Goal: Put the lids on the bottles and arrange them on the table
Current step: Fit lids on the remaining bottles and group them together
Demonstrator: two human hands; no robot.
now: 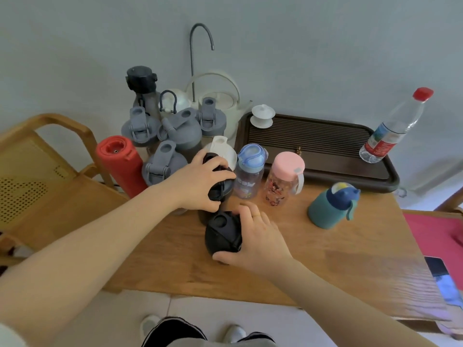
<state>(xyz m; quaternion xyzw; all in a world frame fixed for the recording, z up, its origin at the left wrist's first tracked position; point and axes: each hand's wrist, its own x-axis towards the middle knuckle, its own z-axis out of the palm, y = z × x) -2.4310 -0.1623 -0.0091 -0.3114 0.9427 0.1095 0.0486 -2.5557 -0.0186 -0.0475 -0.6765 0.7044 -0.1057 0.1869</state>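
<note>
My left hand [204, 182] grips the black lid [220, 189] on top of a dark bottle near the middle of the wooden table [350, 259]. In front of it, my right hand [258, 236] wraps around a second black-lidded bottle [221, 234]. Behind stand several grey-lidded bottles [160, 164], a red bottle [120, 164], a tall black-capped bottle [141, 83] and a white-lidded one [221, 146]. To the right are a blue-lidded bottle [250, 169], a pink-lidded bottle [284, 179] and a teal bottle with a navy lid [330, 206].
A dark tea tray [313, 146] at the back right carries a clear water bottle with a red cap [393, 126] and a white lidded cup [262, 115]. A white kettle [225, 98] under a curved spout stands by the wall. A wooden chair [42, 171] is left, a red cushion [433, 234] right.
</note>
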